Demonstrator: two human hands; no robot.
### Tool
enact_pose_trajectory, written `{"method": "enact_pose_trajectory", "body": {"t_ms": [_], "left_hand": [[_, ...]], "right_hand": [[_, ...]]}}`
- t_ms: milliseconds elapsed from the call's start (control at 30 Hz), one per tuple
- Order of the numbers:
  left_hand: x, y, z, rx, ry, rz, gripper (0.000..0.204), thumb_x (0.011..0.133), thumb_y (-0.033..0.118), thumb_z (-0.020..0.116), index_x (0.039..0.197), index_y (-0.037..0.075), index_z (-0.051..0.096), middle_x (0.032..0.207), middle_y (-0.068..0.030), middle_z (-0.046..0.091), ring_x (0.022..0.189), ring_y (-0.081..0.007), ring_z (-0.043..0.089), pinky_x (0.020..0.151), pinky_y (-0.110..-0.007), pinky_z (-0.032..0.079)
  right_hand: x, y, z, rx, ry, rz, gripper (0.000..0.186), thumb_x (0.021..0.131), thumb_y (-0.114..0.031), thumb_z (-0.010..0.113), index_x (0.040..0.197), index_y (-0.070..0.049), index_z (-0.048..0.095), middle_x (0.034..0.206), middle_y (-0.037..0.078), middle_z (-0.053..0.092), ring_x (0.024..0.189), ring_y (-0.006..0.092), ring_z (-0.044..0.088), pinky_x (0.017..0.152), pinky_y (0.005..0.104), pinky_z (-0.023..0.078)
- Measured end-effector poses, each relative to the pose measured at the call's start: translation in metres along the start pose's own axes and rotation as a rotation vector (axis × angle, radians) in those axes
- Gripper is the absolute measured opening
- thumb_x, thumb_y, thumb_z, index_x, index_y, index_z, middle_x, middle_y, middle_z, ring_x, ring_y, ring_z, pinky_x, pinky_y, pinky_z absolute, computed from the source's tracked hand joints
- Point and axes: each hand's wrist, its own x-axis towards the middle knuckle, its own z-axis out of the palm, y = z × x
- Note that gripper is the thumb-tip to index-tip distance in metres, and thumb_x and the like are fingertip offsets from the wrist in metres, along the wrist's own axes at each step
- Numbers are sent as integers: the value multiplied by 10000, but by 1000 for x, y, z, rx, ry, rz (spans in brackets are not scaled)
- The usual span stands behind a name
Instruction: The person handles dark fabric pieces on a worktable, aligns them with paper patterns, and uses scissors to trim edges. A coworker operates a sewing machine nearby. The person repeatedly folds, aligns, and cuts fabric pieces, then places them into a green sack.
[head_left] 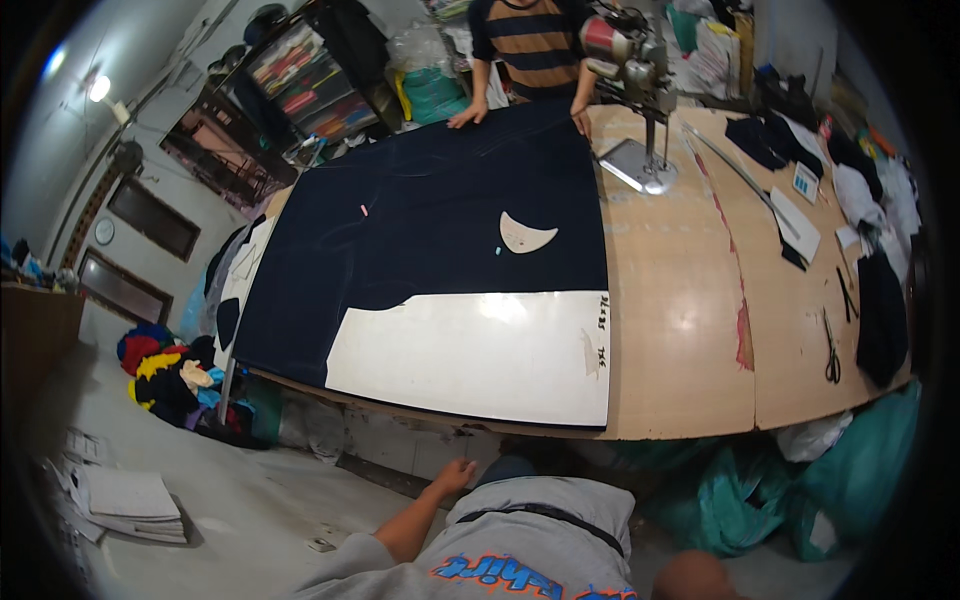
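My left hand hangs beside my body, below the table's near edge. Its fingers are curled in, and whatever they may hold is too small to make out. Only part of my right arm shows at the lower edge; that hand is out of sight. In front of me dark navy fabric lies spread on the table. A large white pattern sheet rests along its near edge. Farther up sit a crescent-shaped pattern piece, a small blue chalk and a pink chalk.
Across the table a person's hands rest on the fabric's far edge. An upright cloth-cutting machine stands right of them on the wooden tabletop. Scissors and a long metal ruler lie at right. Green bags sit below.
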Motion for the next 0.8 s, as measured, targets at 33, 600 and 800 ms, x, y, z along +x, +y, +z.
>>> {"method": "enact_pose_trajectory", "body": {"t_ms": [33,600,800], "left_hand": [[-1,-9,3,80,-38,-45,533,1100,482,616,1302,2,728,1190,-248,783,1119,-382,771,986,-473,593],[-6,-157,9,-263,96,-93,416,1090,375,646,1271,19,763,1155,-174,816,1061,-272,772,916,-417,597],[3,-133,-43,-527,95,-210,352,1109,292,646,1239,-17,756,1081,-138,801,967,-200,739,861,-355,595]], "right_hand": [[1,10,2,4,-30,17,361,1146,-307,571,1465,-179,680,1420,74,700,1239,200,696,1082,469,533],[-9,176,85,788,255,673,314,1154,-199,534,1356,17,639,1221,180,750,1123,268,748,1023,436,576],[-53,297,14,-721,393,705,214,1083,-55,626,1291,-20,660,912,25,587,886,108,609,804,273,505]]}}
